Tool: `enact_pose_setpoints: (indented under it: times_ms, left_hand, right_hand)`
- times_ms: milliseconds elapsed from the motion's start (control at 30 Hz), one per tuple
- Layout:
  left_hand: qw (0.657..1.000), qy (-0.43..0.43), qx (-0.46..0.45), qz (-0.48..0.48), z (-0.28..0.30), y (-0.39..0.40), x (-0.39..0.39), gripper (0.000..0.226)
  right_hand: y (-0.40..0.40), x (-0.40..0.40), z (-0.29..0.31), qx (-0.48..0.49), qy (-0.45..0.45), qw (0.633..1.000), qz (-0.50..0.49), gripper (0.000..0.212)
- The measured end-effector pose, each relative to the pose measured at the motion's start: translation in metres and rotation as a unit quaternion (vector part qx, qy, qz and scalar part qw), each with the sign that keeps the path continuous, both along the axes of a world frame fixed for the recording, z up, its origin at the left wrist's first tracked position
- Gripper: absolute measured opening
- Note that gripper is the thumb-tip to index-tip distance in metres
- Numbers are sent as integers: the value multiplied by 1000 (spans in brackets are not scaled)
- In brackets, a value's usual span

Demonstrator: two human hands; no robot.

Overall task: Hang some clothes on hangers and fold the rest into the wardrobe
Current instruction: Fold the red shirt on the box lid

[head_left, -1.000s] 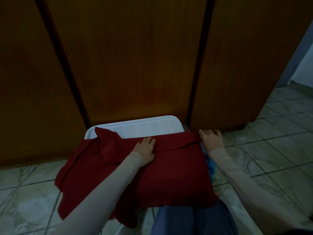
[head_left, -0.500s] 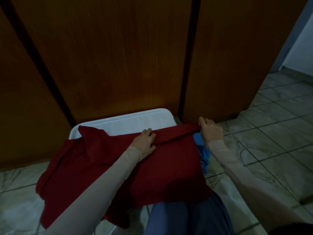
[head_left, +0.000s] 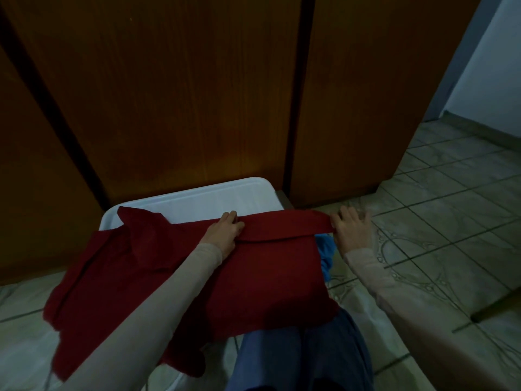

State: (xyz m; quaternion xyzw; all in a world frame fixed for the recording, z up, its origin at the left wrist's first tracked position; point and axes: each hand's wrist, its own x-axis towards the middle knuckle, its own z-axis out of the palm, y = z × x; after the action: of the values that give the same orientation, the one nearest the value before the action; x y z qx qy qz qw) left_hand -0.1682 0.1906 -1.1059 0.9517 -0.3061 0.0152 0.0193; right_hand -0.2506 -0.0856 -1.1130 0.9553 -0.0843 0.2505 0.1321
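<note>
Ahead of you a white plastic tub (head_left: 197, 197) sits on the greenish tiled floor (head_left: 451, 210), its far rim close against the tall brown wooden doors (head_left: 174, 94). At your right the doors end beside a pale wall (head_left: 496, 74). Your blue trouser legs (head_left: 304, 359) show at the bottom edge.

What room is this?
Probably a bedroom at home: tall wooden wardrobe doors, a tiled floor, and a white laundry tub with a red garment being folded on it.
</note>
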Motion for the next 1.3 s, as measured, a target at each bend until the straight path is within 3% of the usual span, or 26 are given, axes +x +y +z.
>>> enact_pose_setpoints:
  times_ms: [133, 267, 333, 400, 533, 633, 767, 933, 1067, 1300]
  left_hand:
    - [999, -28, -15, 41, -6, 8, 1, 48]
    - [995, 1, 21, 97, -11, 25, 6, 67]
    - [991, 52, 62, 106, -11, 33, 6, 75]
    - [986, 94, 84, 109, -9, 38, 6, 78]
    - [977, 164, 75, 112, -1, 39, 7, 82]
    - [969, 209, 45, 120, 4, 42, 9, 84]
    - [962, 237, 17, 138, 2, 45, 10, 80]
    - [957, 245, 9, 157, 2, 45, 14, 78]
    - [950, 260, 6, 172, 3, 41, 14, 80]
    - [944, 280, -34, 168, 2, 5, 7, 75]
  right_hand:
    - [8, -4, 7, 45, 193, 978, -70, 25]
    - [17, 8, 11, 143, 160, 977, 12, 30]
    - [22, 18, 15, 243, 204, 943, 99, 31]
    - [26, 28, 17, 348, 234, 901, 115, 37]
    - [26, 44, 14, 555, 154, 814, 72, 37]
    - [31, 49, 15, 542, 144, 826, 61, 21]
    - [31, 57, 14, 467, 176, 866, 49, 26]
    - [17, 52, 20, 483, 210, 846, 78, 12]
    - [7, 45, 27, 491, 209, 842, 81, 27]
    - [-4, 33, 33, 484, 194, 852, 56, 30]
